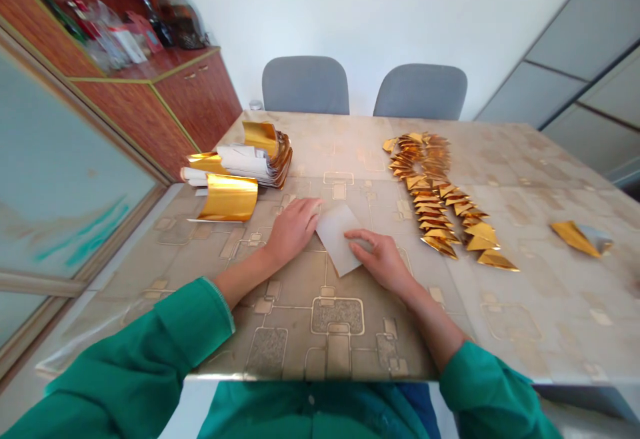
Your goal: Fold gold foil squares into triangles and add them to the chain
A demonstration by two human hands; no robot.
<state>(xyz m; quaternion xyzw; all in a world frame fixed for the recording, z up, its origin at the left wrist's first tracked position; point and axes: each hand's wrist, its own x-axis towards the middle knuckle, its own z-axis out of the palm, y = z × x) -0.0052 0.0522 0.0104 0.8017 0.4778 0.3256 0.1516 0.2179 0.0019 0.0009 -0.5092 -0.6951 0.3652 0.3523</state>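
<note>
My left hand [293, 231] and right hand [381, 260] rest open on a white sheet [337, 239] mid-worktop [520, 312], fingers flat and not gripping, with folded gold triangles [430, 189] lined up to my right.

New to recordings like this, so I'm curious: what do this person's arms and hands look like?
A long-sleeved teal-green top: its left sleeve and right sleeve reach the wrists, the left ending in a narrow cuff. The left hand and right hand are bare; no cables or markings show.
</note>
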